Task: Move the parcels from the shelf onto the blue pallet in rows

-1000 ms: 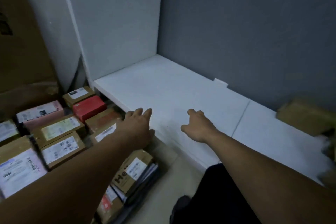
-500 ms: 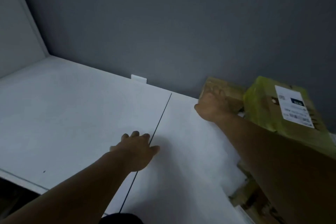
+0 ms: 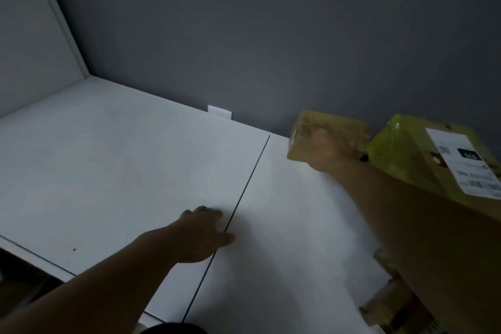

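Clerk: Parcel, item one?
Checker: Small brown parcel [image 3: 332, 123], wrapped in clear tape. It sits on the white shelf [image 3: 108, 165], close against the grey back wall [image 3: 271, 35] and to the right of the seam [image 3: 245, 192] between the two shelf boards.
Clerk: Handling?
Checker: Right hand [image 3: 325, 150] grips it from the near side, fingers curled up onto it. The view is blurred and the thumb cannot be made out.
Clerk: Item two?
Checker: Larger parcel [image 3: 414, 155], brown card bound in yellow-green tape, with a white printed label [image 3: 463, 163] on its upper face. It is just beside item one on the right, tilted and partly behind the right forearm. Whether the two parcels touch cannot be told.
Clerk: Other hand?
Checker: Left hand [image 3: 202, 233], open, palm down and flat on the shelf, thumb reaching over the seam. It is well apart from both parcels and nearer the front edge.
Clerk: Further stock?
Checker: More brown parcels [image 3: 393, 304] at lower right, past the shelf's edge beside the right forearm. They are dim and mostly hidden, so no count is possible.
Clerk: Fixtures?
Checker: White tab [image 3: 219, 112] where the shelf meets the back wall, left of the seam. White side panel [image 3: 27, 35] closes the shelf at far left.
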